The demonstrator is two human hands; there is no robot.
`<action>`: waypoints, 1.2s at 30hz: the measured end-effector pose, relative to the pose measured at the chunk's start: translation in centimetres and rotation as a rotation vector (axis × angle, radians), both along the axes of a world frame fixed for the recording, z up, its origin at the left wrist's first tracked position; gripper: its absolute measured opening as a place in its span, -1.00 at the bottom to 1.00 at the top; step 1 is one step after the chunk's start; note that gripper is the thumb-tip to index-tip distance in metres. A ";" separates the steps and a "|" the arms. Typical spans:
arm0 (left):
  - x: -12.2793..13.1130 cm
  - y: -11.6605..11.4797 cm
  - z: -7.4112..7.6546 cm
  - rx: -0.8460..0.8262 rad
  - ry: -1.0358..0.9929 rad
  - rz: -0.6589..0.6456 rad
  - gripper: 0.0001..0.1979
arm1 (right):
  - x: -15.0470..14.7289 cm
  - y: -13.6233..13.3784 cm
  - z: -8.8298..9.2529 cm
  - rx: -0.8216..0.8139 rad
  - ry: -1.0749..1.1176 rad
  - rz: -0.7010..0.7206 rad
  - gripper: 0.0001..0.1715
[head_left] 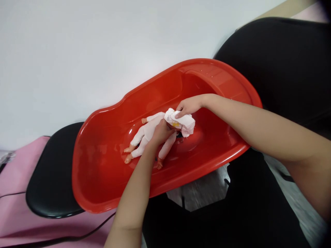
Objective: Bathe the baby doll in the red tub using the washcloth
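Observation:
A baby doll in pale pink clothes lies on its back inside a red plastic baby bathtub, feet toward the left. A white cloth with a yellow print covers the doll's head and hides its face. My right hand pinches the cloth from above, thumb and fingers closed on it. My left hand is closed around the doll's upper chest and neck, just below the cloth; some of its fingers are hidden.
The tub rests across black seats, with a black chair at left and another black chair back at right. A white wall stands behind. Pink material and a dark cable show at lower left.

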State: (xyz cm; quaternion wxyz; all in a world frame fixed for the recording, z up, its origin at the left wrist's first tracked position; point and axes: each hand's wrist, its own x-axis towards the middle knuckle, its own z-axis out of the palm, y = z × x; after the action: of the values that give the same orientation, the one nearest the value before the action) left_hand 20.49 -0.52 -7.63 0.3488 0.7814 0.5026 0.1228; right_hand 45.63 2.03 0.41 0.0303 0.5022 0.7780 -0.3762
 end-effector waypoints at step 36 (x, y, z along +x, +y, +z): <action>-0.4 0.4 -0.9 -0.003 -0.002 -0.008 -0.13 | 0.0 0.2 -0.5 -0.027 0.018 0.021 -0.43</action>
State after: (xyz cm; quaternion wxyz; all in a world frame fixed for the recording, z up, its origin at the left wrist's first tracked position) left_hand 20.09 -0.12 -8.53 0.3509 0.7828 0.4994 0.1216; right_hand 45.61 2.19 -0.07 0.0339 0.4902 0.7782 -0.3911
